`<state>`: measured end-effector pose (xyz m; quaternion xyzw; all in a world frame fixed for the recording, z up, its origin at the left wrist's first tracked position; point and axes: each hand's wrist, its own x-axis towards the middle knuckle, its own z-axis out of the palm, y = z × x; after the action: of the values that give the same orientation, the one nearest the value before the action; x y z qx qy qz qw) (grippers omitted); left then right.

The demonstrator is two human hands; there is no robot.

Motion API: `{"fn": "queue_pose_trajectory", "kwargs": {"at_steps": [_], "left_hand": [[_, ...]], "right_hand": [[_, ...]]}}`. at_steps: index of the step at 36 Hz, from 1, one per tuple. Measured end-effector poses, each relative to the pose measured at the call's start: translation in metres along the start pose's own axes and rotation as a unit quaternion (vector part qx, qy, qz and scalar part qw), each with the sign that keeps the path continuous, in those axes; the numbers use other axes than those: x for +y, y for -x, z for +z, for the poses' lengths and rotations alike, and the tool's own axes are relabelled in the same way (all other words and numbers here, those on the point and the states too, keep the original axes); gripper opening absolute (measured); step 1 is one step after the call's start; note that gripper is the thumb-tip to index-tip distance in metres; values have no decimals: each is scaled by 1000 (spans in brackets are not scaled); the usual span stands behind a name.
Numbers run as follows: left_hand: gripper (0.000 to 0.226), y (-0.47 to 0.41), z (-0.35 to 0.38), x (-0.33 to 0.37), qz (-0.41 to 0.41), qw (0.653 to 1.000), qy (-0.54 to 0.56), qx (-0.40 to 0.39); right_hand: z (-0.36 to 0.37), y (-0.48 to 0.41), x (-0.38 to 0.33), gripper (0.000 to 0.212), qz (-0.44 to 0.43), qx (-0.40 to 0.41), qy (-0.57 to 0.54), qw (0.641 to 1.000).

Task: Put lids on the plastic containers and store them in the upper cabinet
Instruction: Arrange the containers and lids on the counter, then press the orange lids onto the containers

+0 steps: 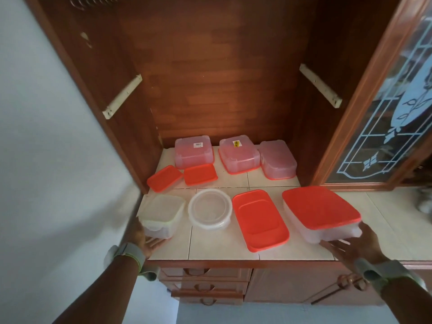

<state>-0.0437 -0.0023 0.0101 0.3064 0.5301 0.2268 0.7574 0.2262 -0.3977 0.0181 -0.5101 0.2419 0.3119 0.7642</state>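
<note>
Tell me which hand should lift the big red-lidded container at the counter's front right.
Right. The right hand already lies open against the near corner of the large red-lidded container. The left hand is across the counter, at the small clear square container.

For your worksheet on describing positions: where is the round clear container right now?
The round clear container sits on the tiled counter, front row, between the square clear container and the flat orange lid.

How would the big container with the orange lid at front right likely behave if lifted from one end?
The large container looks translucent and empty, so probably light for its size. Its thin plastic walls may flex slightly. The orange lid sits on top, but whether it is snapped shut cannot be told, so it might shift. The right hand touches its near edge.
</note>
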Motion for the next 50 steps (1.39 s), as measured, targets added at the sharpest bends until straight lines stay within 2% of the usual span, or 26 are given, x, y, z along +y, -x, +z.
{"fn": "queue_pose_trajectory", "kwargs": {"at_steps": [3,6,8,12,14,16,18,20,22,25,29,31,33,34,37,40,42,44,47,50], "left_hand": [[67,0,-4,0,-38,997,23,57],[70,1,-5,1,-33,997,9,74],[64,5,-2,2,-10,996,-42,76],[72,7,8,6,15,977,-177,121],[81,5,9,8,32,960,-239,141],[98,-11,2,4,50,938,-310,149],[97,-28,-8,-3,45,931,-333,142],[93,-28,-7,-7,44,916,-369,153],[90,-26,-6,-5,61,878,-441,178],[69,-20,4,-2,122,810,-520,244],[39,-5,27,15,272,752,-528,286],[31,-16,39,32,337,722,-546,260],[32,-37,52,53,378,691,-576,220],[35,-50,58,61,400,692,-572,183],[53,-67,87,85,457,707,-538,40],[86,-108,125,111,443,673,-587,-81],[98,-145,139,125,442,662,-597,-99],[103,-175,150,134,443,649,-610,-107],[111,-199,171,147,430,600,-663,-120],[128,-216,176,155,408,577,-694,-137]], "right_hand": [[-1,-2,-2,38,-44,59,69,995],[2,2,-3,44,-41,78,109,990],[4,8,-5,38,-48,77,139,986],[4,6,-9,48,-58,86,200,974],[6,5,-12,49,-50,89,208,973],[8,4,-14,37,-58,84,265,959],[9,0,-15,35,-91,106,344,928],[12,2,-13,43,-156,195,442,861],[21,11,-13,39,-240,267,469,807],[38,23,-14,32,-389,246,485,743],[82,8,-16,32,-546,206,485,651],[113,-2,-17,24,-568,203,477,639],[146,-19,-19,32,-560,170,506,633],[161,-27,-22,39,-549,148,538,623],[199,-49,-22,64,-517,95,628,574],[245,-76,-15,82,-506,76,653,559],[273,-92,-6,92,-432,59,686,582],[288,-114,3,106,-394,57,706,586],[303,-140,16,122,-387,73,720,572],[306,-149,25,117,-413,66,701,577]]}}
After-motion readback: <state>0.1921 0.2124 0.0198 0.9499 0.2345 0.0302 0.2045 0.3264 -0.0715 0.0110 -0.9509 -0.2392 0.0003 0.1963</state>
